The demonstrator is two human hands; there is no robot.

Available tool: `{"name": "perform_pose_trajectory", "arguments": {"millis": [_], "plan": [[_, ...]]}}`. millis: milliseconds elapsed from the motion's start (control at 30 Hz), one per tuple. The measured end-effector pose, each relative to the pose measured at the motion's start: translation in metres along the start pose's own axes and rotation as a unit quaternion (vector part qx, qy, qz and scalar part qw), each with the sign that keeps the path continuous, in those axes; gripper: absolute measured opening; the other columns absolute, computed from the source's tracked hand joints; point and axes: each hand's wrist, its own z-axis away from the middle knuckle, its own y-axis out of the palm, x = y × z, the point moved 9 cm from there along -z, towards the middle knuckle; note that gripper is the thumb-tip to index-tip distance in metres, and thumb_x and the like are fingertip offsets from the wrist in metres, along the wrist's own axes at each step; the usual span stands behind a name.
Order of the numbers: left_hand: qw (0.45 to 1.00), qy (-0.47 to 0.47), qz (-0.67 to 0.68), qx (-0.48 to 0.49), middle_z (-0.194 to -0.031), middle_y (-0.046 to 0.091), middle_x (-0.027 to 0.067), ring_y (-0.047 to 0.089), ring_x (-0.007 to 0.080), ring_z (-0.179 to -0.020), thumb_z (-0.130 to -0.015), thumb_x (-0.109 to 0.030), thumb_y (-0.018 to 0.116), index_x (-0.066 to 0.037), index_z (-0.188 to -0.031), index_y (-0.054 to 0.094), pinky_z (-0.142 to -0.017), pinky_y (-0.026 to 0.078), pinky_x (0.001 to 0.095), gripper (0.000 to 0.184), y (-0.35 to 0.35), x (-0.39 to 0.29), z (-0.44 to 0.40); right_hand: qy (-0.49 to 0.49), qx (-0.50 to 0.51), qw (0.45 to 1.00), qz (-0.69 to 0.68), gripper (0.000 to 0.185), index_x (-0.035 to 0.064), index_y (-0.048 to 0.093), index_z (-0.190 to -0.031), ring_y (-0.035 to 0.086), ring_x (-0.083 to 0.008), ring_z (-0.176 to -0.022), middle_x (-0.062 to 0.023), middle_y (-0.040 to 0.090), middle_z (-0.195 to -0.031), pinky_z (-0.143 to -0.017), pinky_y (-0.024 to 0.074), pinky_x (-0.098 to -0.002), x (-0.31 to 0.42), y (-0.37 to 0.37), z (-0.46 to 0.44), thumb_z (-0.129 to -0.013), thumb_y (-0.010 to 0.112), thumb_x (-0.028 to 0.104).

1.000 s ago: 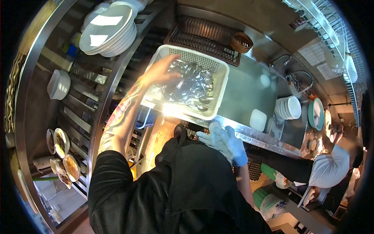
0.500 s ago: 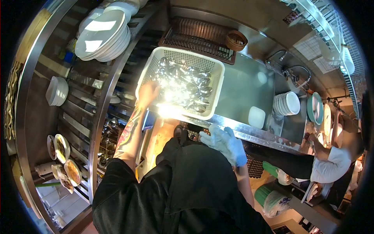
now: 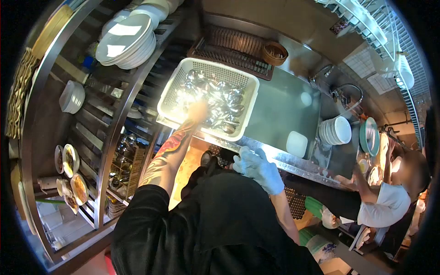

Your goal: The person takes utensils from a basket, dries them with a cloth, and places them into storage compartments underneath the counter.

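- Left hand [image 3: 198, 111]: bare, at the end of a tattooed forearm, positioned over the near left part of the basket contents. The hand is motion-blurred; whether the fingers are wide, narrow or gripping cannot be told.
- Shiny metal cutlery [image 3: 231, 98]: a loose heap inside the basket, directly at the left hand (glare hides part of it).
- White rectangular perforated plastic basket [image 3: 251, 103]: in front of the person, left of the smooth grey-green surface [image 3: 279, 103], near the metal front edge [image 3: 279, 161].
- Right hand [image 3: 260, 170]: in a pale blue fabric glove, close to the metal front edge, below the basket's near right corner. Fingers appear loosely bent; the palm is hidden, so a grip cannot be told.
- Brown slotted rack [image 3: 229, 52]: behind the basket, with a brown round container [image 3: 275, 53] at its right end.
- White rounded-square dish [image 3: 297, 144]: on the right part of the grey-green surface, near the front edge.
- White stacked bowls [image 3: 337, 130]: farther right, tilted on their sides.
- Co-worker in a white top [image 3: 384, 207]: at the far right, well apart from the basket.
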Motion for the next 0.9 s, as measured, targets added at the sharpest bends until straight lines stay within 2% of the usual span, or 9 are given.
{"name": "perform_pose_trajectory", "arguments": {"millis": [200,367,433,500,567,633,733,833,900], "plan": [[0.945,-0.028,0.254,-0.203,-0.092,0.069,0.0231,0.068,0.0427,-0.088,-0.094,-0.027,0.059,-0.002,-0.102,0.064,-0.078,0.052,0.0503,0.027,-0.076,-0.009,0.03,0.097,0.073,0.973,-0.198,0.032,-0.0014,0.059,-0.107,0.064,-0.0151,-0.079,-0.0098,0.066,-0.095,-0.064,0.0503,-0.0272,-0.001,0.013,-0.004,-0.105,0.05,0.029],[0.878,0.034,0.441,-0.182,-0.076,0.066,0.0037,0.06,0.009,-0.062,-0.106,-0.022,0.053,-0.005,-0.102,0.056,-0.055,0.047,0.025,0.018,-0.061,-0.047,0.06,0.082,0.195,0.946,-0.244,0.039,-0.0014,0.065,-0.099,0.066,-0.0187,-0.082,-0.0116,0.068,-0.093,-0.065,0.0528,-0.0314,-0.008,0.023,-0.015,-0.103,0.05,0.034],[0.868,0.007,0.481,-0.122,-0.078,0.066,0.0036,0.059,0.0085,-0.063,-0.106,-0.023,0.052,-0.005,-0.1,0.055,-0.054,0.048,0.0262,0.019,-0.023,-0.067,0.086,0.036,-0.049,0.935,-0.349,0.037,-0.0002,0.065,-0.096,0.067,-0.0208,-0.084,-0.0126,0.068,-0.09,-0.065,0.0532,-0.0365,-0.011,-0.004,-0.032,-0.101,0.054,0.035],[0.854,-0.055,0.518,-0.005,-0.082,0.067,0.0036,0.063,0.011,-0.07,-0.107,-0.022,0.051,-0.003,-0.104,0.057,-0.059,0.05,0.0268,0.021,-0.053,-0.133,0.149,0.018,-0.058,0.958,-0.279,0.034,0.0001,0.063,-0.094,0.069,-0.0275,-0.087,-0.0174,0.067,-0.089,-0.07,0.0547,-0.0419,-0.004,-0.002,-0.05,-0.099,0.056,0.033],[0.883,0.038,0.466,-0.04,-0.09,0.069,0.0046,0.065,0.0122,-0.08,-0.106,-0.02,0.05,-0.001,-0.114,0.061,-0.068,0.051,0.0264,0.023,-0.027,-0.164,0.18,-0.236,-0.164,0.792,0.538,0.028,-0.0017,0.057,-0.102,0.068,-0.0365,-0.087,-0.0231,0.065,-0.087,-0.071,0.0543,-0.0468,0.048,0.012,-0.041,-0.096,0.056,0.026],[0.855,0.112,0.448,-0.238,-0.096,0.069,0.0038,0.062,0.0118,-0.083,-0.106,-0.019,0.049,-0.002,-0.124,0.061,-0.074,0.05,0.0261,0.028,-0.048,-0.188,0.22,-0.189,-0.343,0.891,0.229,0.027,-0.0022,0.061,-0.102,0.067,-0.0395,-0.063,-0.0221,0.066,-0.082,-0.059,0.0528,-0.0491,0.049,0.007,-0.03,-0.087,0.058,0.02],[0.817,0.039,0.571,-0.077,-0.098,0.067,0.0021,0.058,0.009,-0.081,-0.106,-0.017,0.048,-0.002,-0.127,0.061,-0.072,0.048,0.0245,0.029,-0.025,-0.166,0.228,-0.28,-0.283,0.632,0.664,0.023,-0.0037,0.064,-0.091,0.066,-0.0364,-0.06,-0.0235,0.064,-0.076,-0.056,0.0509,-0.0474,-0.017,0.063,-0.062,-0.084,0.057,0.018],[0.73,-0.081,0.671,0.105,-0.093,0.066,-0.0008,0.055,0.0071,-0.077,-0.106,-0.017,0.047,-0.004,-0.127,0.062,-0.068,0.046,0.0233,0.029,0.002,-0.137,0.245,-0.259,-0.027,0.887,0.381,0.03,-0.0122,0.055,-0.103,0.064,-0.0341,-0.071,-0.0167,0.061,-0.072,-0.067,0.0504,-0.0471,-0.022,0.088,-0.076,-0.092,0.054,0.016],[0.849,0.035,0.525,-0.052,-0.087,0.07,0.0051,0.064,0.0156,-0.073,-0.105,-0.016,0.047,-0.003,-0.121,0.063,-0.063,0.048,0.0314,0.027,-0.036,-0.122,0.249,-0.324,-0.132,0.691,0.632,0.019,-0.0056,0.064,-0.085,0.058,-0.031,-0.064,-0.0156,0.06,-0.069,-0.056,0.0425,-0.0454,0.029,0.111,-0.046,-0.084,0.057,0.013]]}}
